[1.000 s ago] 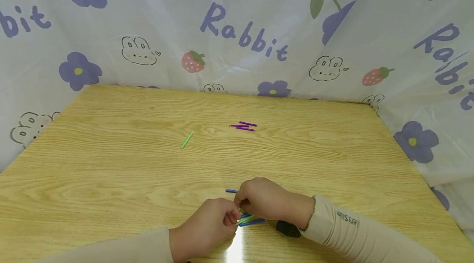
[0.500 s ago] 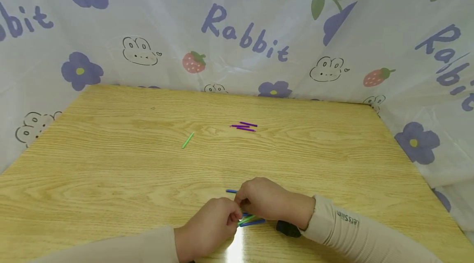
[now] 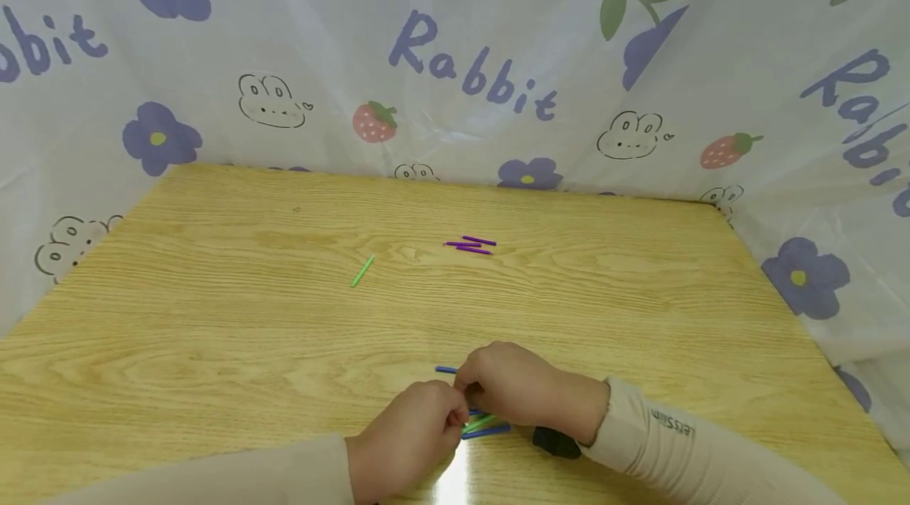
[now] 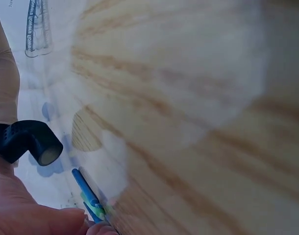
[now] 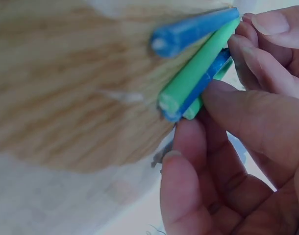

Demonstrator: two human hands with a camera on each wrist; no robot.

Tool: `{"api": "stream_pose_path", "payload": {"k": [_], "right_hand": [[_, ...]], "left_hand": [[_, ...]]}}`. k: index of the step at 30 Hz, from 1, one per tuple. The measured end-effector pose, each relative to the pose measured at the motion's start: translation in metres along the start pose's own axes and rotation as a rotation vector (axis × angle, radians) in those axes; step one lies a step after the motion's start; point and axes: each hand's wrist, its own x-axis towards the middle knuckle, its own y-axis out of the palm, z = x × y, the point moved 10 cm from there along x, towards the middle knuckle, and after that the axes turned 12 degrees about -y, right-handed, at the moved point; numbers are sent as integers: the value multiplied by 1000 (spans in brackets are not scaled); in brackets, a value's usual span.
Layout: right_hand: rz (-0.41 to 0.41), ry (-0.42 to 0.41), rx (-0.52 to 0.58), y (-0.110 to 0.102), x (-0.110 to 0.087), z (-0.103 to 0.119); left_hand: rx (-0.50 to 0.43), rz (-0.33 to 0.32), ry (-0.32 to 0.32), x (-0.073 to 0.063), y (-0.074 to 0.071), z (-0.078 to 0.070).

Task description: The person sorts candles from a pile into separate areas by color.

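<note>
A green stick point(image 5: 192, 109) appears pinched by the right hand point(image 3: 512, 382), its long axis pointed toward the curled left hand point(image 3: 412, 434), whose hold cannot be told, a blue stick point(image 3: 487, 432) just beside.

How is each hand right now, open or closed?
Left hand: fingers curled at the slim round green and blue sticks; grip cannot be told.
Right hand: closed, pinching some of them between thumb and fingers.

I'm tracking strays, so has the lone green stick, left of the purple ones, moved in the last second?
No. In the head view, the green stick keeps its spot against the grain of the table; only the camera shifted.
</note>
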Motion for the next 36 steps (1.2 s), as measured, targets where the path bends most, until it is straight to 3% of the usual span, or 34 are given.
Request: {"api": "stream_pose_path", "payload": {"k": [11, 36], "right_hand": [[0, 4, -37, -1, -2, -1], [-27, -44, -47, -2, -5, 0]], "left_hand": [[16, 69, -39, 4, 9, -3], [64, 55, -46, 2, 9, 0]]}}
